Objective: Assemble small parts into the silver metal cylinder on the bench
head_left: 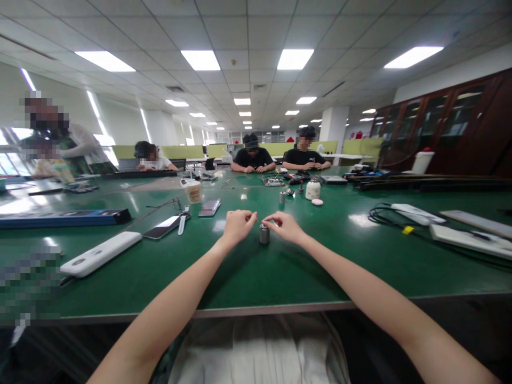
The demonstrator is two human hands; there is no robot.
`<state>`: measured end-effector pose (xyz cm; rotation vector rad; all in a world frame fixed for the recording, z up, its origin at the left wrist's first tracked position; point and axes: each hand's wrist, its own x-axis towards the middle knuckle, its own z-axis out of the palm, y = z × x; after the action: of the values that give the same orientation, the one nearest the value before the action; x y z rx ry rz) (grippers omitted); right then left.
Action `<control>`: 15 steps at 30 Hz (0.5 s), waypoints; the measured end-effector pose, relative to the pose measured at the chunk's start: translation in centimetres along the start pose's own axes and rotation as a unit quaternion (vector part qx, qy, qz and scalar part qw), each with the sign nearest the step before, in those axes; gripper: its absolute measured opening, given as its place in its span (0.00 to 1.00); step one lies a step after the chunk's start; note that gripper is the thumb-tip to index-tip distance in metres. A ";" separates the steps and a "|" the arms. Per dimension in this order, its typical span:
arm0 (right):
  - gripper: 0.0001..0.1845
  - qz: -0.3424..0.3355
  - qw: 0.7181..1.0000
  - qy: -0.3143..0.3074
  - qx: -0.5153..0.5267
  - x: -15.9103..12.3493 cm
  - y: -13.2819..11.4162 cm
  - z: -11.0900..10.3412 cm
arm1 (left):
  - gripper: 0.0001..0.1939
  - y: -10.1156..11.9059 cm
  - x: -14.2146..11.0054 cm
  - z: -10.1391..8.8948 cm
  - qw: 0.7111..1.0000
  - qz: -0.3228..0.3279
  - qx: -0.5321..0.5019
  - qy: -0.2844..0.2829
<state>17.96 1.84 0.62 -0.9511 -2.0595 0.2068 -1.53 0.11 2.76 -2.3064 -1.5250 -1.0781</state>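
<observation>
A small grey metal cylinder point(264, 234) with a narrower top stands upright on the green table in front of me. My right hand point(286, 226) reaches it from the right, with thumb and forefinger pinched at its top. Just left of the cylinder is my left hand point(239, 225), its fingers curled together in a pinch and apart from the cylinder. Whatever the left fingertips hold, if anything, is too small to make out. Farther back stands a second metal cylinder point(282, 198), near a white jar point(312, 189) and a round pinkish lid point(317, 202).
On the left lie a white power strip point(102, 253), a phone point(162, 228), a watch point(183, 221) and a paper cup point(192, 191). Cables and white devices point(472, 240) are at the right. Several people sit or stand across the green table point(224, 288).
</observation>
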 end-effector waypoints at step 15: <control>0.18 0.037 0.991 0.114 0.066 -0.2 -0.3 -1.3 | 0.17 -0.1 -0.3 0.9 0.969 0.018 -0.239 -0.064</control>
<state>18.80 1.26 1.49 -0.9258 -1.7812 0.2595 -1.23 0.34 1.91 -2.7495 -1.3738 -1.4450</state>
